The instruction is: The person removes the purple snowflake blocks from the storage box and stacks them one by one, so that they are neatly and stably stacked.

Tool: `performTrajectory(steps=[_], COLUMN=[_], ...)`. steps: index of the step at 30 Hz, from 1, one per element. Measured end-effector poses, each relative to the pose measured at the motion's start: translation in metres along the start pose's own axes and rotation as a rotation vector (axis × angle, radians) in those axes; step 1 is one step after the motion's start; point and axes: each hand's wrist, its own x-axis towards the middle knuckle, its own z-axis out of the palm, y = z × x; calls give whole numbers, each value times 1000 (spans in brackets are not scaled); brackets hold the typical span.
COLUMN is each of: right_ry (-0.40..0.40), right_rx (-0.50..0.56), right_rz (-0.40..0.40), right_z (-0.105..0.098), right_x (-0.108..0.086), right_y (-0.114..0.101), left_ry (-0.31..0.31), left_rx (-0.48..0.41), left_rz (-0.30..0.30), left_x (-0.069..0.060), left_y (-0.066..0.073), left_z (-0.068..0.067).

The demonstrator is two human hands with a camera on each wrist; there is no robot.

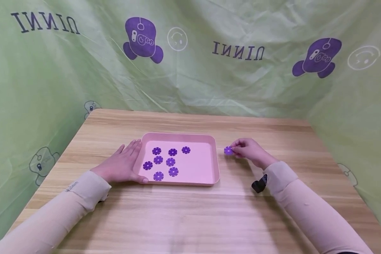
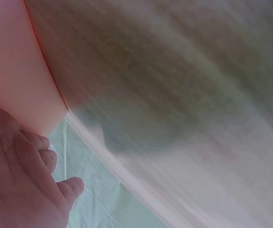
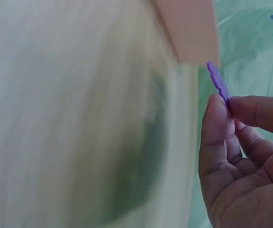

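evidently the green cloth (image 1: 190, 91) behind and beside the table carries purple lettering (image 1: 238, 51), apparently "uinni" run backwards, among purple bear-like figures (image 1: 143, 38) and white winking faces (image 1: 177, 38). small script (image 1: 71, 186) on the left sleeve (image 1: 57, 211) is too small to read. the table (image 1: 177, 218) is pale wood grain. the left hand (image 1: 122, 164), fingers extended and spread, rests against the left side of a pink tray (image 1: 197, 169) holding eight purple notched discs (image 1: 170, 162). the right hand (image 1: 249, 150) pinches another purple disc (image 1: 228, 150) between thumb and finger, just right of the tray.
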Motion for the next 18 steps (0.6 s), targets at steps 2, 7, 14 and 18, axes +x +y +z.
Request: performTrajectory(steps=[2,7,14,18], right_ry=[-5,-17,-53,-70], right_rx=[1,2,-20,-34], right_rz=[15,30,60,75], right_z=[-5,-19,-30,-32], right_x=[0,1,-1,-2], right_y=[8,23,32,33], left_ry=[0,6,6,5], left_rx=[4,-1,-14,-14], left_rz=[0,0,-3,-1], left_x=[0,0,0,0], left_y=[0,0,-1,-1], left_z=[0,1,2,3])
